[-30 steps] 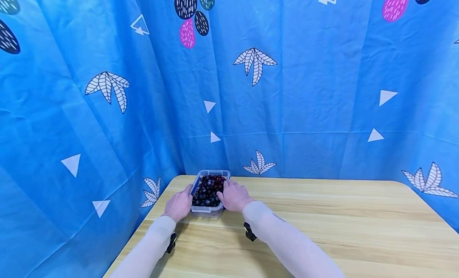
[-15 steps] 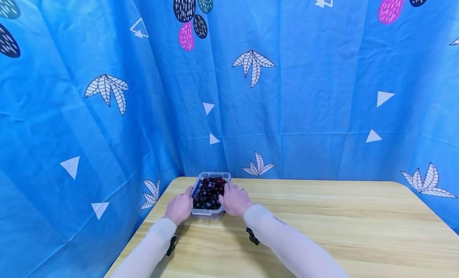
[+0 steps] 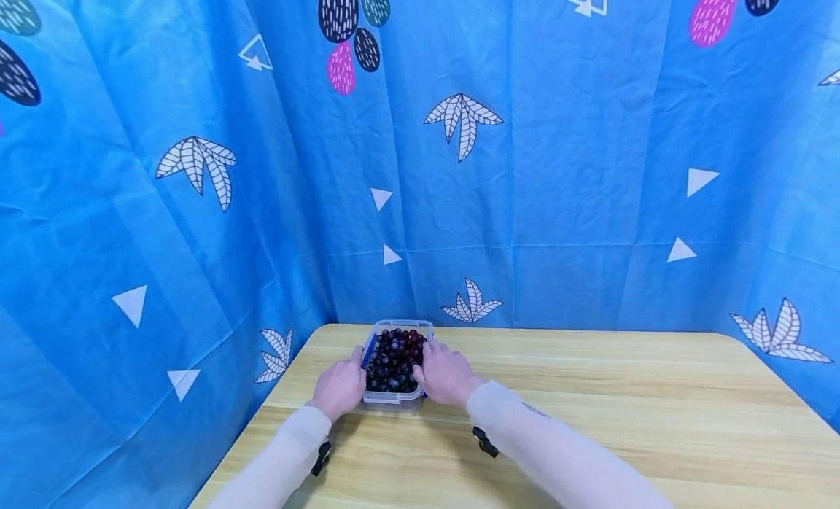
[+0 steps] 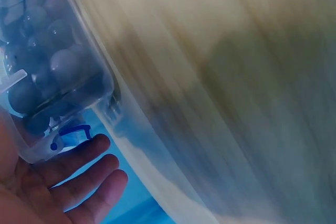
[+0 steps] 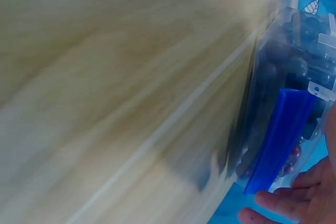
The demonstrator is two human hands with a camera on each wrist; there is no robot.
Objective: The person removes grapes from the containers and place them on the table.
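Apparently carrying step: left hand (image 3: 340, 385) pinching fruit box (image 3: 394, 397) at nine o'clock, right hand (image 3: 448, 376) at three; next likely wants even grip.

– Where can I get through?
– On the right: I see bare tabletop (image 3: 656, 407) beyond the right sleeve (image 3: 558, 447)
– And on the near side?
– I have a gap between that and the left sleeve (image 3: 278, 458), up to the container (image 3: 392, 397); the left hand (image 3: 340, 386) and right hand (image 3: 449, 375) block its sides, and blue curtain (image 3: 577, 203) stands along the far and left tabletop edges
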